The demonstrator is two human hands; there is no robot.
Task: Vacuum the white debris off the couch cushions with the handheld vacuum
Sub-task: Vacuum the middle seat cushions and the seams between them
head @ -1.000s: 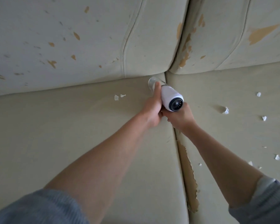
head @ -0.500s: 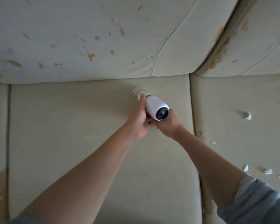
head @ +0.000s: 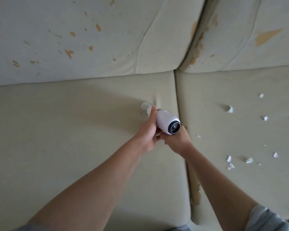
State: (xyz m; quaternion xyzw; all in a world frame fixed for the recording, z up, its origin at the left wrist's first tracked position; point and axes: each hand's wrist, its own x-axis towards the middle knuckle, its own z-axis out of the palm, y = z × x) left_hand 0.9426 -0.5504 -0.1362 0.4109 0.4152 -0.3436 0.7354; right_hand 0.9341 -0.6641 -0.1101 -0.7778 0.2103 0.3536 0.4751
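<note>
Head view: both my hands, left (head: 148, 134) and right (head: 177, 140), gripped the vacuum (head: 165, 121), nozzle pressed on the left cushion (head: 65, 139), which looked clean. Debris (head: 230, 109) lay scattered over the right cushion (head: 240, 189); roughly half remained.

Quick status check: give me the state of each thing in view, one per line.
Vacuum: held in both hands, clear nozzle on the left seat cushion.
Left hand: gripping the vacuum.
Right hand: gripping the vacuum.
Left seat cushion: no debris visible.
Right seat cushion: white debris scattered, not yet vacuumed.
Back cushions: peeling, tan patches.
</note>
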